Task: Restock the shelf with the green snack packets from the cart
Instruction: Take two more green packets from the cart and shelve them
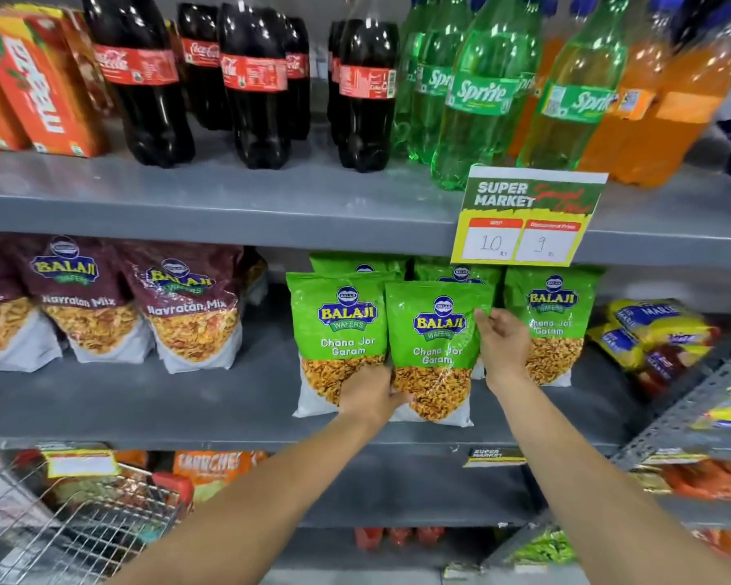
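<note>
Green packets fill a good part of the middle shelf (186, 415) under the price card (528, 219), so the restocking looks well advanced. I count three in the front row and at least two more behind them, directly below the card. The packet being placed (435, 352) is the middle one of the front row, just below and left of the card. It stands between the front packet to its left (338, 327) and the front packet to its right (553, 323), and overlaps the left one.

The left hand (370, 396) has its grip on the lower left corner of this packet, fingers closed on the edge. The right hand (503, 344) lies against its right edge; this grip is loose and I cannot tell if it really pinches the foil.

The packet stands upright, long axis vertical, tilted slightly. Its printed face points out of the shelf, toward the person.

What is left I judge only partly: of the cart (72, 525), far below and left of the card, just a corner is visible, and I see no green packets in that part.
</note>
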`<state>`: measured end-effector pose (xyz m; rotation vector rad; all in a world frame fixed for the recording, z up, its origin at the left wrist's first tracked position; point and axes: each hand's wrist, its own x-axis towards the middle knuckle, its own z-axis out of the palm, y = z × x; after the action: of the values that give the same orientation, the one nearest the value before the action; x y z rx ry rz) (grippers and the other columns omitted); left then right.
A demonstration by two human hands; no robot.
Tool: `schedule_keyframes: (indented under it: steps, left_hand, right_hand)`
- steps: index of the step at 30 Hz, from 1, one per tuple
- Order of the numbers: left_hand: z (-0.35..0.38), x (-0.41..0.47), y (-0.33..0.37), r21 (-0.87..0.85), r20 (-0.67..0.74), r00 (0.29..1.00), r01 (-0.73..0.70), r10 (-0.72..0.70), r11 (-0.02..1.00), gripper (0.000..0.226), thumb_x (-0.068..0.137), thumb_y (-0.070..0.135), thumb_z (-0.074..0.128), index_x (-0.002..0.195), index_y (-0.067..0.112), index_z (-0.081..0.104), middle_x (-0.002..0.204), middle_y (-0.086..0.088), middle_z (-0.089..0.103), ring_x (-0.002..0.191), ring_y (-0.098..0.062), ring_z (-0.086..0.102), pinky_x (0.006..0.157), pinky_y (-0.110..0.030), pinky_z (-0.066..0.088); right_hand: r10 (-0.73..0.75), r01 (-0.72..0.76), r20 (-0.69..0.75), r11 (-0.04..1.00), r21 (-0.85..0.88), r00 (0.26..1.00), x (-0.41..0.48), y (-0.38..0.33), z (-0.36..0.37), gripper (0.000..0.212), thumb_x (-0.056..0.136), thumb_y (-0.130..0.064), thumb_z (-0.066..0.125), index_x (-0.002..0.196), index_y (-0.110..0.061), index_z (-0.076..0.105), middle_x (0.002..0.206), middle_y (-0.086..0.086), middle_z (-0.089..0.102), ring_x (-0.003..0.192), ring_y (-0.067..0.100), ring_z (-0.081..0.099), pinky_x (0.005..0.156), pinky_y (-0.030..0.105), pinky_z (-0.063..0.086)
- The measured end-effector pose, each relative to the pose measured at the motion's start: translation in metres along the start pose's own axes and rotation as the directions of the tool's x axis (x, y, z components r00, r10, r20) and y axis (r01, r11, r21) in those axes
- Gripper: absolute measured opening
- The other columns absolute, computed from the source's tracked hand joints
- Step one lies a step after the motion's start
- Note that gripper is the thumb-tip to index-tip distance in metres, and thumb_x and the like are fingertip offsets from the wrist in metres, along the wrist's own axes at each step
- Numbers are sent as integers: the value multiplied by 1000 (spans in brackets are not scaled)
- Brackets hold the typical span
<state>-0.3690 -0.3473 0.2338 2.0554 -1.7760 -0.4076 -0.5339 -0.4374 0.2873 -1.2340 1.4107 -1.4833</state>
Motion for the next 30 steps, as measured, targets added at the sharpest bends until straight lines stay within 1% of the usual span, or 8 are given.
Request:
schedule_keyframes:
  steps: [4, 7, 10, 13, 18, 23, 27, 30]
  left_hand:
    - [-4, 3, -2, -3, 54, 997, 48, -48, 999, 47, 76, 57, 66, 54, 21, 44, 54, 8, 47, 58, -16, 56, 48, -24, 39]
    - [-7, 0, -4, 47, 78, 996, 30, -34, 998, 48, 78, 58, 63, 56, 20, 43, 54, 5, 45, 63, -21, 60, 51, -27, 41]
    - [-12, -6, -10, 71, 17, 1000, 24, -25, 997, 48, 77, 60, 62, 62, 15, 50, 70, -6, 62, 76, -27, 62, 58, -30, 41]
    - [-25, -30, -26, 153, -68, 998, 13, -2, 988, 46, 78, 62, 55, 74, 17, 63, 83, -3, 69, 82, -26, 64, 60, -28, 39]
    - [-62, -96, -115, 228, -310, 941, 212, -135, 950, 43, 82, 62, 48, 80, 22, 63, 81, -1, 72, 83, -26, 67, 61, -29, 43]
    - [-87, -146, -159, 261, -367, 914, 282, -175, 923, 40, 80, 56, 52, 102, 24, 61, 99, -2, 67, 96, -27, 62, 73, -36, 49]
    - [-117, -245, -243, 224, -520, 767, 547, -376, 807, 61, 75, 50, 62, 131, 27, 49, 125, -7, 57, 115, -32, 51, 91, -43, 45]
    - [-125, -327, -301, 181, -517, 633, 739, -577, 649, 67, 79, 54, 57, 139, 29, 39, 138, -9, 47, 127, -33, 42, 100, -46, 36]
  right_hand:
    - [-18, 25, 61, 994, -108, 998, 6, 4, 4, 14, 86, -24, 65, 89, -11, 60, 84, 16, 63, 78, 21, 55, 77, 39, 48]
    - [-50, 60, 56, 975, -212, 997, 4, 6, 8, 47, 86, -30, 64, 121, -1, 50, 118, 16, 60, 103, 29, 58, 88, 36, 46]
    - [-274, 260, 21, 882, -392, 962, -10, 1, 17, 68, 84, -34, 63, 134, 2, 34, 136, 22, 42, 125, 36, 44, 104, 45, 39]
    - [-498, 480, 122, 698, -531, 859, -38, -7, 41, 67, 85, -36, 59, 135, 0, 35, 142, 24, 37, 132, 38, 35, 109, 49, 31]
    - [-559, 758, 538, 594, -270, 630, -128, -20, 136, 57, 86, -31, 61, 132, -2, 43, 142, 25, 38, 134, 39, 34, 113, 54, 25]
    - [-547, 793, 649, 592, -148, 529, -164, -11, 179, 46, 86, -29, 60, 124, -4, 52, 141, 22, 42, 132, 38, 38, 110, 52, 32]
    - [-480, 752, 815, 654, 86, 324, -274, -8, 248, 34, 84, -26, 61, 113, -7, 59, 132, 22, 51, 121, 40, 48, 100, 46, 41]
    - [-462, 733, 876, 642, 225, 136, -372, 3, 283, 34, 82, -21, 63, 112, -5, 63, 127, 22, 56, 116, 38, 54, 97, 45, 45]
